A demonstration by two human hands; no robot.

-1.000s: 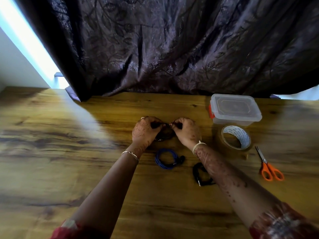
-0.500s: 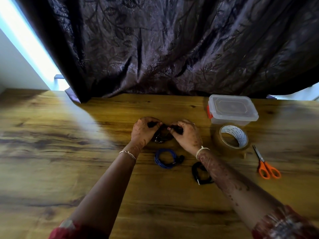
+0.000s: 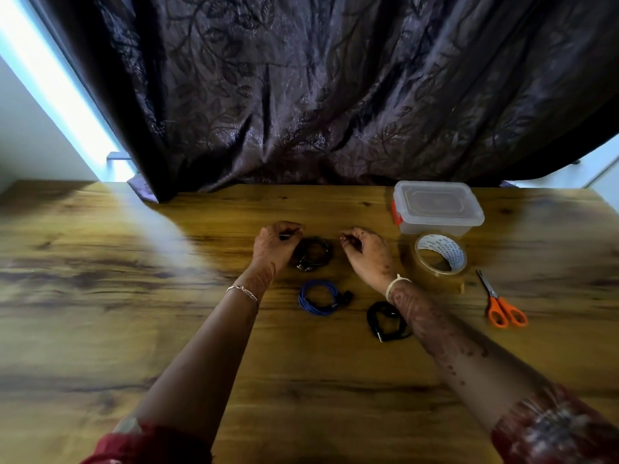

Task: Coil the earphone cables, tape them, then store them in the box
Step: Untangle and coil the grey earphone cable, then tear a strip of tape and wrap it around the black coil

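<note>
A dark coiled earphone cable [image 3: 314, 254] lies on the wooden table [image 3: 134, 296] between my hands. My left hand [image 3: 274, 246] rests against the coil's left edge with its fingers curled; a thin dark bit shows at the fingertips, and whether it grips it is unclear. My right hand [image 3: 365, 252] hovers just right of the coil, fingertips pinched together with nothing visible in them. Nearer to me lie a blue coiled cable [image 3: 318, 298] and a black coiled cable [image 3: 385, 321], the black one partly under my right forearm.
A clear plastic box [image 3: 438, 209] with its lid on and an orange clip stands at the back right. In front of it sits a roll of clear tape [image 3: 438, 259], with orange-handled scissors [image 3: 502, 303] to its right. A dark curtain [image 3: 318, 95] hangs behind the table.
Both hands were closed together on the dark coil; now they have moved apart and the coil lies on the table between them.
</note>
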